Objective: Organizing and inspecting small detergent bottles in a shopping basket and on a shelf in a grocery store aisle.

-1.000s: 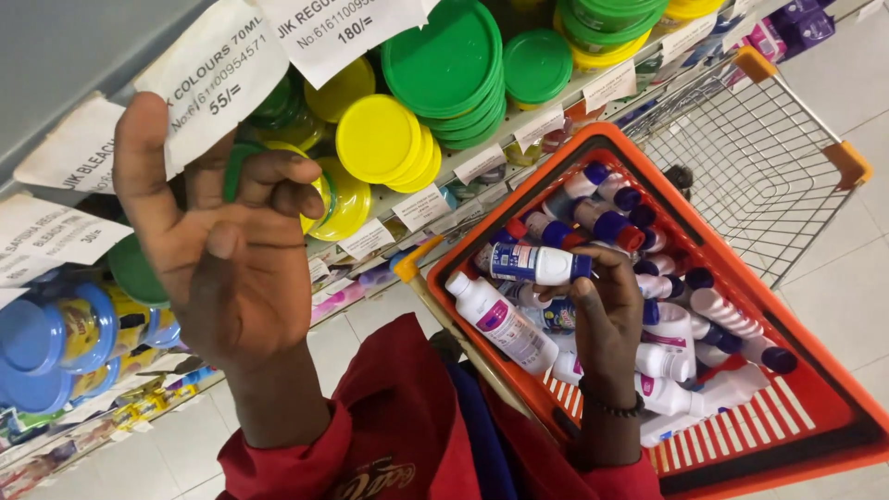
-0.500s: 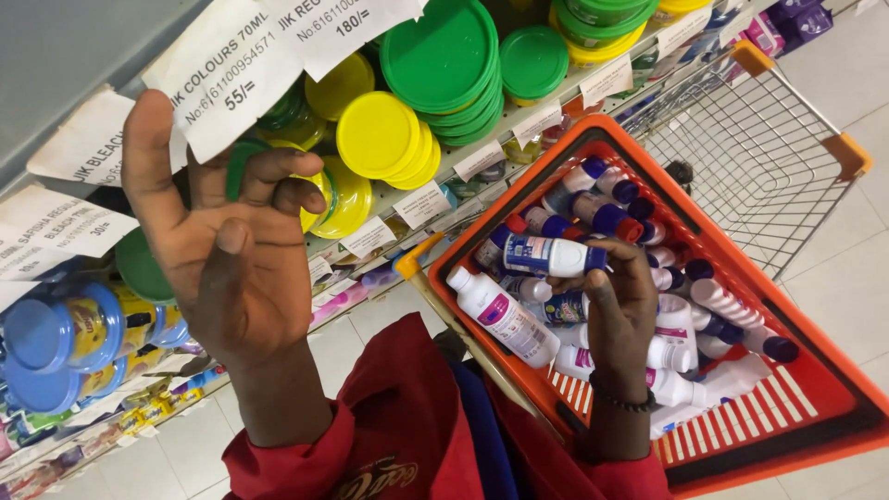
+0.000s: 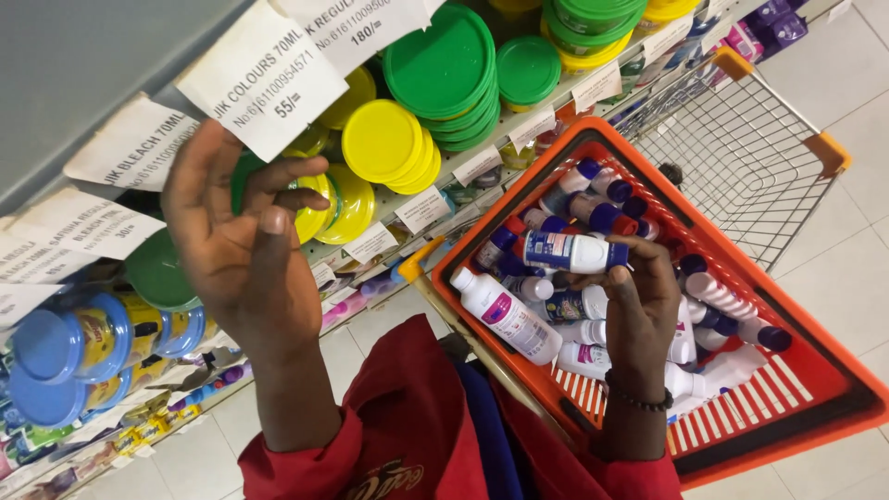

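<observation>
My left hand [image 3: 243, 264] is raised at the shelf, its fingers curled around the edge of a green lid [image 3: 243, 178] beside yellow lids [image 3: 381, 141]. My right hand [image 3: 639, 310] reaches into an orange basket [image 3: 815, 393] full of small white bottles with blue and red caps. Its fingertips hold one white bottle with a blue cap and blue label [image 3: 574, 252], lying sideways just above the pile. A larger white bottle with a pink label [image 3: 507, 315] lies at the basket's near-left side.
The basket rests on a wire shopping trolley [image 3: 741, 157] with orange corners. The shelf holds stacks of green lids [image 3: 444, 65] and blue-lidded jars [image 3: 65, 352], and paper price tags [image 3: 264, 79] hang from its edges. Pale floor tiles lie below.
My right hand has lifted the blue-capped bottle slightly up and to the right over the pile. My left hand stays at the green lid, barely shifted.
</observation>
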